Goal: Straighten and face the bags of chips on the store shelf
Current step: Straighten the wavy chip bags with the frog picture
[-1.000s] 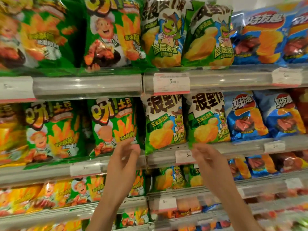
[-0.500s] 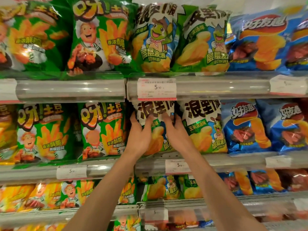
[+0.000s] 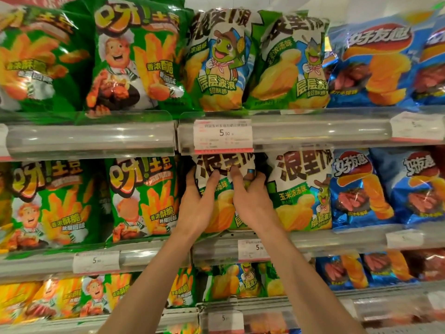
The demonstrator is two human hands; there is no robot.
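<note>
On the middle shelf [image 3: 337,239], a clear-fronted rail with price tags, the row starts at the far left with two glossy green foil bags of fry-shaped chips showing a cartoon chef [image 3: 142,198], both upright and facing out. Just right of them stands the bag in hand: a green-and-white foil bag of wavy chips with big black lettering [image 3: 224,165], its top tucked under the white price tag [image 3: 222,135] of the shelf above.

The left hand [image 3: 197,208] lies on the bag's left half, thumb on the front and fingers [image 3: 192,172] curled round its left edge, so it grips the bag. The right hand [image 3: 252,203] grips the right half, its fingers bent and pressing into the foil near the top, which puckers there. Both hands cover most of the print.

Right of that is a matching green-and-white bag with a cartoon frog [image 3: 301,191], upright and touching the held one, then two shiny blue foil bags with a red logo [image 3: 361,189].

The step appears to be squaring this one bag: setting it upright and flush with its twin. The next move likely calls for pulling its base forward to the rail edge, turning the face straight outward and smoothing the crumpled top, gently, since foil creases and the neighbour could tip. Whether more bags sit behind it cannot be told
</note>
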